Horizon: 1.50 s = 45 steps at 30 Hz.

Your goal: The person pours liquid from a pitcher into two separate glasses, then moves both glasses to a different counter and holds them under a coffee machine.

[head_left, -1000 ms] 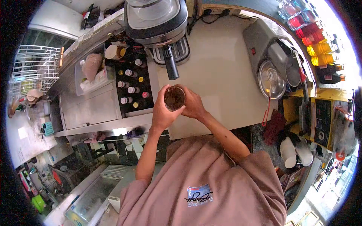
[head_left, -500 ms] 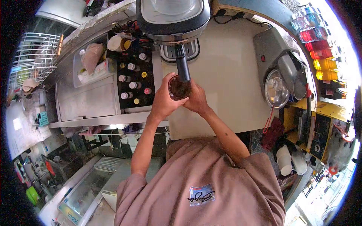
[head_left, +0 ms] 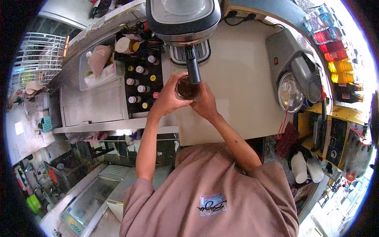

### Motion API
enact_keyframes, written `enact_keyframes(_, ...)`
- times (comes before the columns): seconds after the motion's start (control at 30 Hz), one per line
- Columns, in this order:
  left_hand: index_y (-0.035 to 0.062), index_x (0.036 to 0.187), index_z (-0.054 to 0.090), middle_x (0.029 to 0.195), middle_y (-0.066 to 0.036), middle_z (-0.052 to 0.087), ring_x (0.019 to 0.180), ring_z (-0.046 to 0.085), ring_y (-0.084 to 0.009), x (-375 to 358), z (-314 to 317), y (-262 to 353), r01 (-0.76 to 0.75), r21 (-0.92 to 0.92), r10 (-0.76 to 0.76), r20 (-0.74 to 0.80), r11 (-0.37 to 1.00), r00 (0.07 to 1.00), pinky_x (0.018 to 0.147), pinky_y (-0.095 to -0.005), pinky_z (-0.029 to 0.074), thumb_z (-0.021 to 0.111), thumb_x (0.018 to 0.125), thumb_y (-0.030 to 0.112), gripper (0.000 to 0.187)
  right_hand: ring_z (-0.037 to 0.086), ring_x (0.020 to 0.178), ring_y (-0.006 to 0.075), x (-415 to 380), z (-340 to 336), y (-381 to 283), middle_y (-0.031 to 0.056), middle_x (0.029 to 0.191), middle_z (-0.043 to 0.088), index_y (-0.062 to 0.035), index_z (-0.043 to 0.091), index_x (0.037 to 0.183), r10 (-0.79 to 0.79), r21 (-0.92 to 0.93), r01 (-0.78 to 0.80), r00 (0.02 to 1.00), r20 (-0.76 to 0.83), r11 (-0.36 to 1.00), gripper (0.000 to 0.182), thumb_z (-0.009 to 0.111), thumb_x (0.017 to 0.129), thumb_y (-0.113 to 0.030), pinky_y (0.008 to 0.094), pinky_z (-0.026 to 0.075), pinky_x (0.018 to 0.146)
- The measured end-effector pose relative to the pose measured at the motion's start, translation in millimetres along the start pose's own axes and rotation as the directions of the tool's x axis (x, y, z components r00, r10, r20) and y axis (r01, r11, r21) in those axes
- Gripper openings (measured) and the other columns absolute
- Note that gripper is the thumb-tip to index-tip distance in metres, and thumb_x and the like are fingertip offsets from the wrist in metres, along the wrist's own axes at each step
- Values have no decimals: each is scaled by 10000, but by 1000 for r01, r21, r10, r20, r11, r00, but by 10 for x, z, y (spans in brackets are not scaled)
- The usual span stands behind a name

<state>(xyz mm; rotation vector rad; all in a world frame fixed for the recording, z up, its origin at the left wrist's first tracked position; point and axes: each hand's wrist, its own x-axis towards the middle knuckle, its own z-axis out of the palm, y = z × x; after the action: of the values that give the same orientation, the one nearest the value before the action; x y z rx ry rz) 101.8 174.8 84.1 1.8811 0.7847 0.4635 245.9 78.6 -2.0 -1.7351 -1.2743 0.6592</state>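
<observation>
At the far left a white wire rack stands beyond a clear tub that holds a pinkish bag, and next come rows of capped bottles in a dark recess. Beside these, the person's left grip is curled around the left side of a round cup with dark brown contents. The cup is held in front of the body, below the front of a coffee machine. Its mouth faces up toward the camera, so its long axis runs roughly along the line of sight; the hands hide most of the wall, and any slight tilt cannot be told. The machine's black handle points down toward the person, its end overlapping the cup's far rim; whether they touch is unclear. The right grip is closed against the cup's right side, over the pale table. Farther right are a grey appliance and a metal bowl. One second ago the cup showed wholly below the handle's end; now the two overlap, much as half a second ago, with the cup slightly higher in view.
</observation>
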Motion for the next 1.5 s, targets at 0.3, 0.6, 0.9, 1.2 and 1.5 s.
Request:
enact_keyframes(0.3,103,1484,388,1356,-125,566,1273,553,-231,127,-139,-111,52,-37,-43,211,998,977,1120,-371,413,854,665,51,943,578,1214,397,-49,-6,15,179,1322,591,-48,474,1369,-44,-29,42,997,-58,999,789,874,699,-168,478,528,961)
enact_keyframes(0.6,48,1548,282,1511,-151,451,1395,457,-252,-120,116,-122,49,-177,-51,-6,983,999,1193,-378,346,873,711,62,1024,611,1152,404,-33,-91,102,184,1272,612,-45,491,1351,-152,5,152,987,-51,988,664,821,787,-165,478,539,934)
enact_keyframes(0.9,21,1549,247,1482,-176,454,1344,497,-287,-383,632,-477,45,-248,-130,-339,968,932,1120,-416,423,799,839,67,900,611,1175,405,-101,-153,254,198,1279,616,-27,517,1331,-172,171,174,985,-28,970,569,784,845,-156,461,526,969)
enact_keyframes(1.2,85,1586,204,1526,-189,385,1333,503,-315,-692,1112,-511,190,-293,-324,-530,937,784,1010,-421,507,731,909,85,858,576,1256,333,-406,-255,472,161,1354,570,-15,583,1267,-121,204,108,991,51,973,384,711,919,-112,402,514,1002)
enact_keyframes(1.5,23,1596,134,1376,-171,502,1101,620,-221,-826,1098,-596,276,-238,-357,-451,931,818,792,-304,566,686,937,75,861,585,1251,302,-881,-755,705,118,1377,577,-17,648,1166,-95,166,85,994,57,982,256,693,930,-103,385,494,1033)
